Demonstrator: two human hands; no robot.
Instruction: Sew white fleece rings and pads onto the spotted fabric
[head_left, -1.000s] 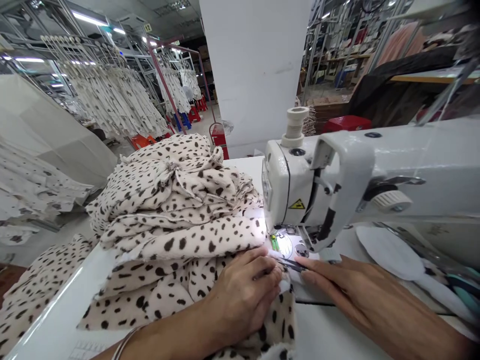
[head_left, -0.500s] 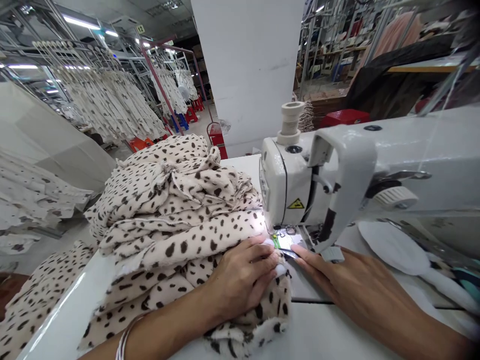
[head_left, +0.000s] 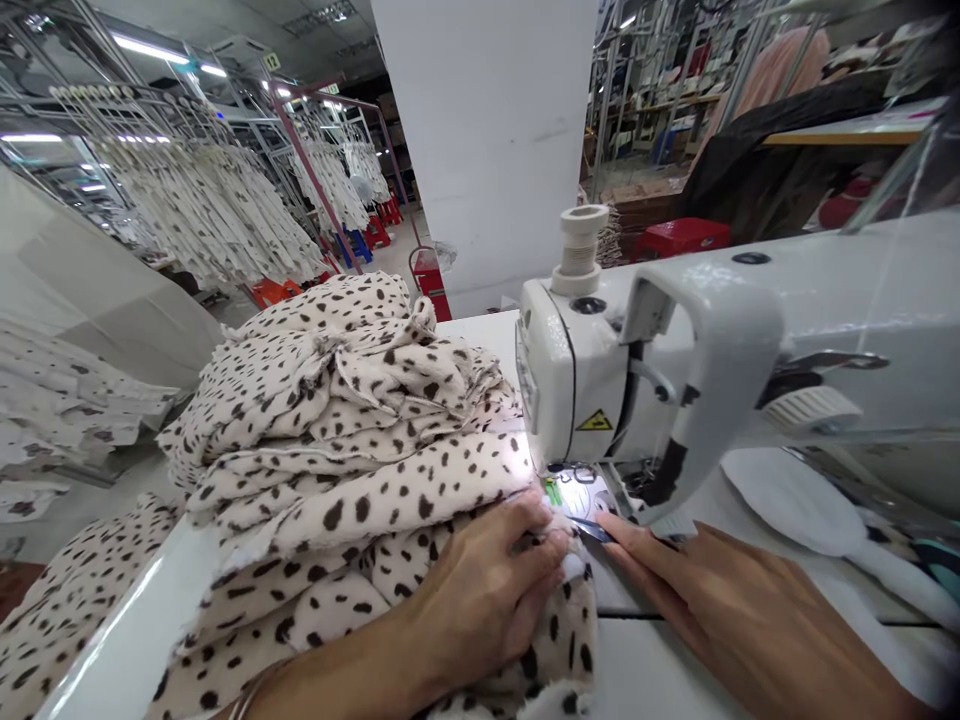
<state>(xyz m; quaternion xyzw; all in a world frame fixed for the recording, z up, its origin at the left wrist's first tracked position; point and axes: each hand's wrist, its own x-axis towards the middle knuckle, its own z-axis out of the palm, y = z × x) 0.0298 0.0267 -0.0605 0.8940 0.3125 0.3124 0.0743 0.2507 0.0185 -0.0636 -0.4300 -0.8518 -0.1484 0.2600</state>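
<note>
Two hands on one spotted cream fabric (head_left: 352, 420), heaped left of one sewing machine (head_left: 577, 380). Left hand (head_left: 480, 610): fingers curled close together, gripping fabric fold just before needle plate (head_left: 577, 495). Right hand (head_left: 720, 620): fingers stretched out, close together, tips touching dark strip (head_left: 592, 530); cannot tell if holding it. One thread cone (head_left: 579, 250) on top of machine. One white oval cloth piece (head_left: 787, 500) on white table (head_left: 645, 680), beyond right hand. One red stool (head_left: 679, 238) far behind machine.
</note>
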